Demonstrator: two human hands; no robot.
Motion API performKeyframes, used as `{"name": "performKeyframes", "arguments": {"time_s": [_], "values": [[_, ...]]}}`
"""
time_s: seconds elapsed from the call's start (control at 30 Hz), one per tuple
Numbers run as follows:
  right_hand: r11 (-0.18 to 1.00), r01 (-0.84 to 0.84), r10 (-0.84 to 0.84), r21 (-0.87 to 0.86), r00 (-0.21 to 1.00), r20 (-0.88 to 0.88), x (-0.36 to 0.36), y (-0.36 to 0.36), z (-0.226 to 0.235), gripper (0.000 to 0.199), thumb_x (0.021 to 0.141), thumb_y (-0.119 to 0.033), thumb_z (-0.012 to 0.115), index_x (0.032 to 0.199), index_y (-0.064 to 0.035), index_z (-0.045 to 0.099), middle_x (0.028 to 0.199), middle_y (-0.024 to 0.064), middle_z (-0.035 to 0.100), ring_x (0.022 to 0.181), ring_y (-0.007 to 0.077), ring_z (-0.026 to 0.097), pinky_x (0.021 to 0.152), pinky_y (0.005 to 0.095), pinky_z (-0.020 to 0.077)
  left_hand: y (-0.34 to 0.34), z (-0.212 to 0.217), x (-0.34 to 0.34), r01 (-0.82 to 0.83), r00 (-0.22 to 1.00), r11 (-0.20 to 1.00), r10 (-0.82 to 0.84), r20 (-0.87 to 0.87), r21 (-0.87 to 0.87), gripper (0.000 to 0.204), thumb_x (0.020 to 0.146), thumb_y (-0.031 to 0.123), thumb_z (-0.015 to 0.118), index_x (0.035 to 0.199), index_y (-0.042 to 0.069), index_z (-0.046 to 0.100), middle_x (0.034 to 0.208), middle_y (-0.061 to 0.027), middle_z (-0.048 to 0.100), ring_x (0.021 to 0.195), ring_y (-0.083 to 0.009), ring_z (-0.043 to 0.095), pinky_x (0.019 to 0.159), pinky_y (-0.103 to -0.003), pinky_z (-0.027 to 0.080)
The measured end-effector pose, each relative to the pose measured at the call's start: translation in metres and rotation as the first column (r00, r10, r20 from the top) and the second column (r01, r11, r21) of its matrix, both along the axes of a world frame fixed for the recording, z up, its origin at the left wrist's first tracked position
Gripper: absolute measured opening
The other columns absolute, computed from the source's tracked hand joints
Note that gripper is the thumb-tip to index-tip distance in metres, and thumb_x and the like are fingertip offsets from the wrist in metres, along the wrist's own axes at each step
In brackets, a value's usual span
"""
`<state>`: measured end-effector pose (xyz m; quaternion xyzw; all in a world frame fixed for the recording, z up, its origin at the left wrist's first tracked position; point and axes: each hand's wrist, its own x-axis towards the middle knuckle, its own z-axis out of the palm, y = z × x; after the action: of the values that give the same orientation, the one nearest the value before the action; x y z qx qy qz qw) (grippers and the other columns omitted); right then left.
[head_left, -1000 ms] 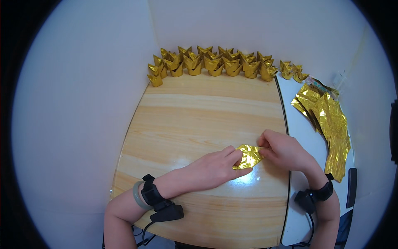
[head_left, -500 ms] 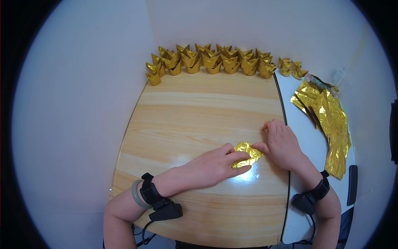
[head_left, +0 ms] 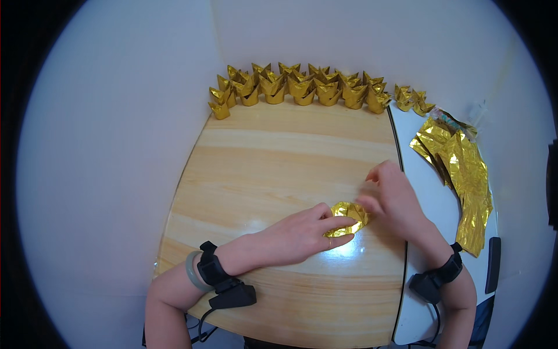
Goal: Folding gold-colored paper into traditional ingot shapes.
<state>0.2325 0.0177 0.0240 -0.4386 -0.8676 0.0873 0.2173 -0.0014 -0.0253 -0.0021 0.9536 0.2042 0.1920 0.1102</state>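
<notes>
A small folded piece of gold foil paper [head_left: 342, 210] lies on the wood-grain table, right of the middle. My left hand [head_left: 296, 232] reaches across from the left and grips it, with fingers over its left part and lower edge. Close by its upper right edge is my right hand [head_left: 398, 198], thumb at the paper and apart from the curled fingers, holding nothing that shows. Motion blurs the right fingertips a little, so I cannot tell whether the thumb touches the foil. The paper's underside is hidden.
Several folded gold paper ingots [head_left: 273, 88] stand in rows along the table's far edge. Two more ingots [head_left: 421, 104] are on the white surface [head_left: 415, 180] at right. Flat gold foil sheets [head_left: 465, 168] overlap there, beside a clear plastic wrapper [head_left: 447, 119].
My right thumb and fingers have shifted slightly away from the paper. The foil now looks rounder at its right end. The left hand keeps nearly the same place.
</notes>
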Motion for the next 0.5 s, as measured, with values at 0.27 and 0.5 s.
{"name": "performKeyframes", "arguments": {"time_s": [0.27,0.5], "values": [[0.977,-0.028,-0.029,0.212,0.966,0.259,-0.003,-0.006,-0.016,0.058,0.076,-0.045,0.068,0.108,0.0003,0.051,0.099,0.0112,0.05,0.096,0.0274,0.048,0.084,0.0357,0.0403,0.006,-0.006,-0.001,0.057,0.996,0.998,-0.059,0.068,0.025,0.05,0.077,0.006,0.057,0.126,0.013,0.057,0.13,-0.0007,0.056,0.081,-0.0246,0.051,0.077,-0.031,0.048],[0.998,0.061,-0.06,0.001,0.975,0.215,0.009,0.0,-0.003,0.046,0.078,-0.039,0.07,0.101,-0.0034,0.053,0.096,0.0113,0.054,0.094,0.0294,0.053,0.08,0.0373,0.0455,0.003,0.006,-0.003,0.015,0.998,1.0,-0.015,-0.055,-0.005,0.042,0.082,0.003,0.054,0.122,0.01,0.06,0.132,-0.0045,0.054,0.096,-0.0262,0.051,0.087,-0.035,0.044]]}}
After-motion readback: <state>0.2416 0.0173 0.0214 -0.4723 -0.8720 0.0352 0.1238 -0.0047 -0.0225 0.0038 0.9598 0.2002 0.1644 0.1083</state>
